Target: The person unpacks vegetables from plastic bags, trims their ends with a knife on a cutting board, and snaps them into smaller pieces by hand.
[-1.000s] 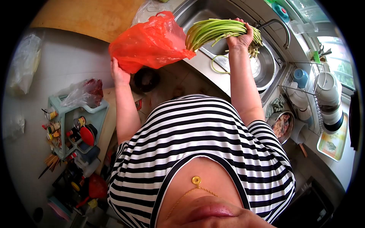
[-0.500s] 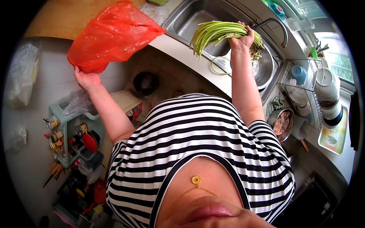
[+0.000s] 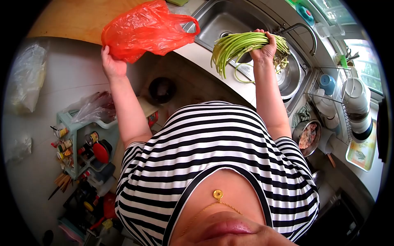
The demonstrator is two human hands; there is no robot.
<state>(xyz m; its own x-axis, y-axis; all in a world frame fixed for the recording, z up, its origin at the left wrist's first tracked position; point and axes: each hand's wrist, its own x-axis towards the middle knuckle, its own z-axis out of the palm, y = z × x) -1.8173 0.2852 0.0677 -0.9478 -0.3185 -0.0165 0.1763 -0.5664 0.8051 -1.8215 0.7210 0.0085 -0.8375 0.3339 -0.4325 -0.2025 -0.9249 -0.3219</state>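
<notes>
Currently grasping, with the right hand (image 3: 266, 52), a thick bunch of green stems (image 3: 236, 46) at upper right of the frame, held in a closed grip near the root end, above the double sink (image 3: 216, 12) and close to the faucet (image 3: 304, 25). Pinching, with the left hand (image 3: 114, 66), the lower left corner of a puffed red plastic bag (image 3: 147, 33) at upper left, just beside the wooden board (image 3: 69, 20); cannot tell whether anything inside

Could lose single stems from the bunch through uneven pressure from the palm, judging by one loose stem (image 3: 243, 80) looping down over the counter (image 3: 199, 61). Could shed bits of root or grit into the steel bowl (image 3: 298, 76) at right, given the frayed root end just above it. Might also drop the bag past the counter edge, towards the dark round vessel (image 3: 162, 89) below, from so slight a pinch at one corner, or tear the thin plastic by tugging too hard there
</notes>
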